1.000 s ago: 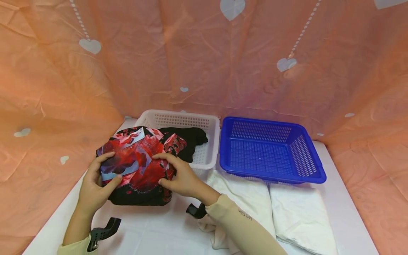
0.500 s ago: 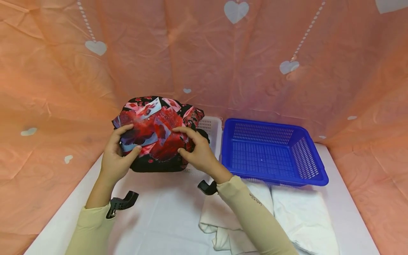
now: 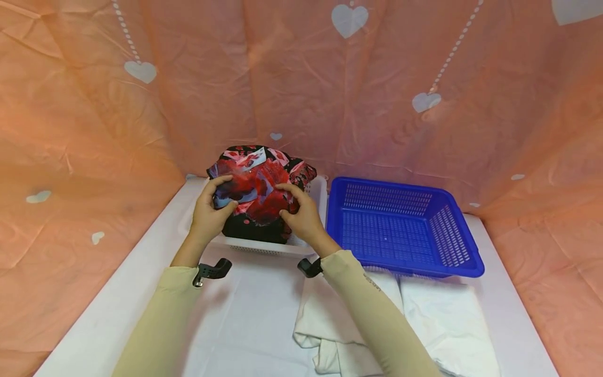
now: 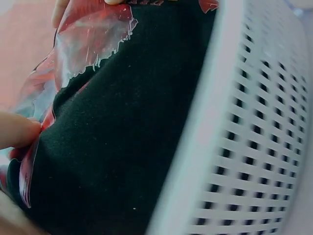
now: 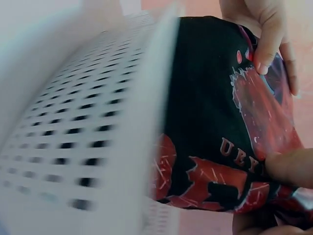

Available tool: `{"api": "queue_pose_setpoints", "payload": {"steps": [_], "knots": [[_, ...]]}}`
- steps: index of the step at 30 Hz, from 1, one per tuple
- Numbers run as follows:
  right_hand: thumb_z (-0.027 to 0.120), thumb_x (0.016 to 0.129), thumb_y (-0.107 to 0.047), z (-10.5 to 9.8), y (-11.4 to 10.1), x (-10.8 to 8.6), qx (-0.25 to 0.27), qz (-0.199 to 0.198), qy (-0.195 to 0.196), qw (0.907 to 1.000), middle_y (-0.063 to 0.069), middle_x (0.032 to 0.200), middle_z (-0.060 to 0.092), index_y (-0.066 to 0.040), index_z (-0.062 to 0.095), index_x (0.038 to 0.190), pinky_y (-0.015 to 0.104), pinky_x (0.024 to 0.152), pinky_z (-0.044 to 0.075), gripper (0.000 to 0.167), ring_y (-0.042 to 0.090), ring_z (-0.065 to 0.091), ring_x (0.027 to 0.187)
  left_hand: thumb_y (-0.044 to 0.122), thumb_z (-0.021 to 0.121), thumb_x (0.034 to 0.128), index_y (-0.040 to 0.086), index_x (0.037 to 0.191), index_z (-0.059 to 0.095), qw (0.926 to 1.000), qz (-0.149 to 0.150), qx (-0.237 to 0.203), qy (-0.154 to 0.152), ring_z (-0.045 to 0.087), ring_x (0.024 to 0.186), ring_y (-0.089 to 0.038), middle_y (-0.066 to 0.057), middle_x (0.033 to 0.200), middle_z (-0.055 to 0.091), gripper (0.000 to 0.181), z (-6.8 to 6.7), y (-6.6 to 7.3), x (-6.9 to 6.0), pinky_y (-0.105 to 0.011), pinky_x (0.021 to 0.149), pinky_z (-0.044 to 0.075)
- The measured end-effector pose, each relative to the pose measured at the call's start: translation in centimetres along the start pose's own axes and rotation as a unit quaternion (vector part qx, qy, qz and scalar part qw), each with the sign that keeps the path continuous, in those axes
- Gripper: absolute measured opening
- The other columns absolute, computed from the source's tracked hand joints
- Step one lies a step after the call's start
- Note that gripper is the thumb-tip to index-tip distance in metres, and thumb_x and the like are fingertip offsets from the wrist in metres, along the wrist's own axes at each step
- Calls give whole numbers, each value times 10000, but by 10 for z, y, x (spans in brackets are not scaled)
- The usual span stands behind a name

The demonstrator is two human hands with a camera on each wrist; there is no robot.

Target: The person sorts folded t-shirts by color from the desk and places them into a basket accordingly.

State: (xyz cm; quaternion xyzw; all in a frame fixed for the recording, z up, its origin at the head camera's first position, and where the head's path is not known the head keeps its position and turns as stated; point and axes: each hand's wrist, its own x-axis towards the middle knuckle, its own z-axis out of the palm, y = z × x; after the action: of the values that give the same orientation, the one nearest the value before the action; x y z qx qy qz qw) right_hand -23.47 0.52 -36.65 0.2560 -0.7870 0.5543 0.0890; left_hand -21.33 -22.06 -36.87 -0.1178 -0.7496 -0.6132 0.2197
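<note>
Printed black garment (image 3: 256, 193) is at the white basket (image 3: 270, 247), over its opening, near edge just inside the front rim; can't tell if it touches the btm. Red print faces up twd the head cam, plain black edge twd the person; long axis approx L–R, only slightly longer than deep.

L hand (image 3: 207, 215) & R hand (image 3: 305, 215) each part-closed, thumb + fingers pinching opp. sides of it.

Count: 1 printed garment, 2 baskets (1 white, 1 blue basket (image 3: 377, 228) to the R), 2 pale cloths (L cloth (image 3: 325, 319), R cloth (image 3: 447, 319)) on the table (image 3: 226, 335).

Hidden: most of white basket's inside; fingers under the garment; part of L cloth, behind R sleeve (image 3: 377, 314). Garment lettering partly covered by a thumb in R wrist view; sleeve lettering too small to read. Basket rim blurred in both wrist views.
</note>
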Motion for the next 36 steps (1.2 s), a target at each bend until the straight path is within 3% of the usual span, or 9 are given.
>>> {"api": "queue_pose_setpoints", "payload": {"steps": [5, 10, 14, 18, 21, 24, 30, 33, 36], "knots": [[664, 779, 115, 9, 19, 0, -190, 571, 10, 9982, 136, 1038, 593, -168, 600, 1261, 224, 495, 316, 562, 115, 335, 510, -101, 637, 812, 66, 1333, 513, 9963, -381, 748, -177, 468, 1221, -226, -167, 1370, 506, 561, 5, -22, 2, -252, 984, 365], [658, 788, 100, 17, 29, 2, -281, 1098, -77, 9935, 107, 1375, 535, -187, 596, 1271, 232, 477, 303, 565, 119, 344, 564, -58, 635, 816, 100, 1340, 504, 9890, -719, 1252, -319, 472, 1181, -331, -214, 1353, 507, 563, 5, -34, 1, -443, 985, 359], [644, 811, 89, 22, 33, 4, -216, 1279, -116, 9915, 103, 1420, 501, -179, 590, 1287, 245, 470, 294, 550, 126, 308, 501, -12, 631, 840, 129, 1362, 476, 9820, -1011, 1539, -421, 456, 1202, -356, -218, 1382, 471, 562, 4, -39, 1, -510, 1012, 357], [640, 816, 85, 25, 39, 7, -276, 1328, -57, 9907, 80, 1033, 619, -163, 595, 1291, 237, 490, 293, 538, 101, 280, 479, 17, 634, 856, 146, 1412, 412, 9757, -1183, 1743, -602, 431, 1255, -388, -223, 1432, 419, 612, 4, -42, 4, -551, 1046, 340], [642, 820, 71, 26, 43, 10, -363, 1456, -63, 9887, 4, 675, 423, -167, 593, 1297, 238, 503, 299, 536, 102, 273, 498, 44, 641, 865, 157, 1446, 362, 9713, -1369, 1802, -735, 411, 1281, -399, -226, 1462, 384, 655, 4, -46, 8, -567, 1063, 327], [643, 828, 51, 25, 46, 8, -448, 1610, -181, 9858, -2, 625, 320, -166, 568, 1331, 250, 513, 311, 552, 114, 289, 509, 74, 644, 874, 158, 1458, 344, 9666, -1604, 1823, -825, 390, 1304, -399, -224, 1482, 359, 662, 5, -49, 8, -569, 1082, 309], [662, 846, -57, 24, 48, 6, -881, 1740, -685, 9784, 127, 756, 513, -133, 452, 1429, 251, 518, 391, 625, 130, 430, 483, 86, 660, 863, 87, 1437, 380, 9622, -1869, 1879, -631, 415, 1289, -381, -243, 1443, 408, 639, 5, -51, 7, -518, 1078, 329], [657, 859, -122, 21, 43, 5, -1121, 1758, -771, 9750, 201, 1021, 611, -117, 423, 1448, 307, 676, 488, 634, 206, 600, 778, 96, 651, 860, 56, 1423, 401, 9621, -1862, 1945, -436, 462, 1245, -383, -258, 1398, 451, 617, 5, -48, 7, -500, 1036, 378], [648, 869, -155, 13, 33, 3, -1260, 1649, -806, 9749, 223, 1272, 545, -111, 404, 1457, 409, 886, 476, 638, 303, 531, 1124, 124, 638, 862, 46, 1395, 435, 9612, -1754, 2122, -177, 498, 1212, -401, -249, 1355, 477, 576, 4, -43, 6, -503, 1014, 410]]}}
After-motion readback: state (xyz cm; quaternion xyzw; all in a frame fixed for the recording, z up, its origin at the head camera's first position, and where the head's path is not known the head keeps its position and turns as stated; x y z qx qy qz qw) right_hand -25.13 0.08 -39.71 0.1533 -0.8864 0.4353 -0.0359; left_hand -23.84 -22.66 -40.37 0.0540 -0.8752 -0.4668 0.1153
